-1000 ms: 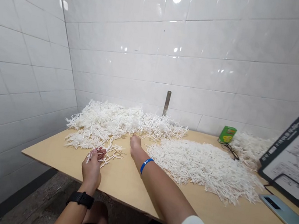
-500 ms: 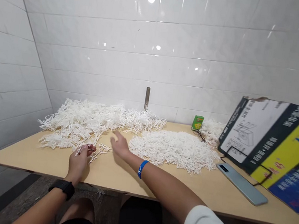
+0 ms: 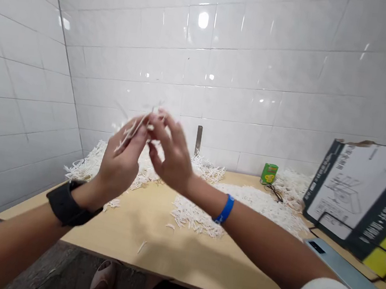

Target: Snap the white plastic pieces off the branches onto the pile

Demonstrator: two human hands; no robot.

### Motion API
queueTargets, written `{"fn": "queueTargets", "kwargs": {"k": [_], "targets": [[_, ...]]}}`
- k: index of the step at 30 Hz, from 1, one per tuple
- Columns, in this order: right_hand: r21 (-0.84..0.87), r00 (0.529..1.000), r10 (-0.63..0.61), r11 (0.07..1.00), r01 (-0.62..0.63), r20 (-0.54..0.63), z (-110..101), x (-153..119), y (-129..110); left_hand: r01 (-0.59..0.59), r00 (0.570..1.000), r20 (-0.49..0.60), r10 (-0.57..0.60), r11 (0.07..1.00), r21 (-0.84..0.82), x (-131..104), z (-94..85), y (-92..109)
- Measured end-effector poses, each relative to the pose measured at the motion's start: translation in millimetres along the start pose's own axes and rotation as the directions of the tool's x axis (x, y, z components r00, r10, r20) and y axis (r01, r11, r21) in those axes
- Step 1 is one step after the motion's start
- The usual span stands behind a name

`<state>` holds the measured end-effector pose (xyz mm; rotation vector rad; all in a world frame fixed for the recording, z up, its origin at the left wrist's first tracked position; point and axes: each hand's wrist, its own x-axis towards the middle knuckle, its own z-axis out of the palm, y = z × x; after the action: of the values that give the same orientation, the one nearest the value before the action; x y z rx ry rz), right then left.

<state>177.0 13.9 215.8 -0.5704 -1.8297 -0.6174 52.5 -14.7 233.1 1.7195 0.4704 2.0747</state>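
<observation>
Two hands, raised together at centre frame above the tabletop (image 3: 149,248). Our left hand (image 3: 120,165) is closed in a pinch on a small cluster of white strips (image 3: 130,131), blurred, held up at centre-left of the picture. Our right hand (image 3: 170,153) has its fingers loosely spread, fingertips meeting the same cluster. We judge the separating goes best with a firm left pinch near the cluster's base and a single strip drawn off at a time. Wrists: black watch (image 3: 66,203) on the left, blue band (image 3: 226,209) on the right. Below, lower centre: loose white strip piles, one behind the hands (image 3: 204,167), one spreading right (image 3: 263,204). Right of frame: green box (image 3: 268,173), printed carton (image 3: 361,197), phone (image 3: 350,276). Background: white tiled wall (image 3: 260,77).
</observation>
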Motion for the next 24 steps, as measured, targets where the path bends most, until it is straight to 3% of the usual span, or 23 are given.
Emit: {"fn": "queueTargets", "kwargs": {"k": [1,3,5,7,9,10,11,12,14,17,20,21,22,24], "targets": [[-0.076,0.999,-0.008,0.997,0.005,-0.045,-7,18,6,-0.145,0.979,0.147,0.141,0.989,0.018,19,6.9,2],[-0.211,0.995,-0.037,0.977,0.016,-0.095,-14,46,24,-0.404,0.873,0.317,0.371,0.914,0.045,58,17.9,-9],[-0.312,0.997,0.040,0.948,-0.058,-0.064,-7,60,53,-0.505,0.822,0.398,0.408,0.845,0.176,93,23.1,-43],[-0.366,0.991,0.135,0.923,-0.120,0.016,9,58,87,-0.480,0.823,0.498,0.274,0.804,0.350,115,20.3,-91],[-0.386,0.952,0.270,0.901,-0.196,0.146,28,40,120,-0.368,0.822,0.569,-0.004,0.760,0.536,118,8.7,-143],[-0.394,0.900,0.356,0.887,-0.241,0.251,36,27,133,-0.300,0.803,0.571,-0.172,0.711,0.636,111,0.2,-167],[-0.411,0.812,0.453,0.862,-0.295,0.367,43,12,142,-0.248,0.776,0.542,-0.323,0.634,0.732,101,-9.5,-187],[-0.429,0.693,0.535,0.835,-0.346,0.482,48,-3,146,-0.224,0.739,0.499,-0.453,0.533,0.816,88,-20.0,-203],[-0.416,0.547,0.559,0.829,-0.373,0.624,55,-35,142,-0.202,0.692,0.454,-0.561,0.454,0.868,58,-41.1,-227],[-0.292,0.422,0.434,0.886,-0.361,0.796,60,-79,103,-0.234,0.599,0.451,-0.661,0.394,0.889,17,-67.3,-245],[-0.058,0.403,0.190,0.947,-0.317,0.896,61,-113,47,-0.301,0.546,0.481,-0.686,0.375,0.877,-3,-82.2,-252],[0.074,0.412,0.053,0.955,-0.287,0.910,60,-123,29,-0.323,0.540,0.493,-0.682,0.372,0.870,-5,-84.7,-252],[0.288,0.438,-0.183,0.939,-0.187,0.880,58,-132,14,-0.345,0.539,0.505,-0.675,0.370,0.863,-5,-86.0,-251],[0.506,0.408,-0.463,0.863,0.003,0.787,55,-148,-7,-0.382,0.546,0.528,-0.651,0.367,0.848,2,-84.8,-246]]}}
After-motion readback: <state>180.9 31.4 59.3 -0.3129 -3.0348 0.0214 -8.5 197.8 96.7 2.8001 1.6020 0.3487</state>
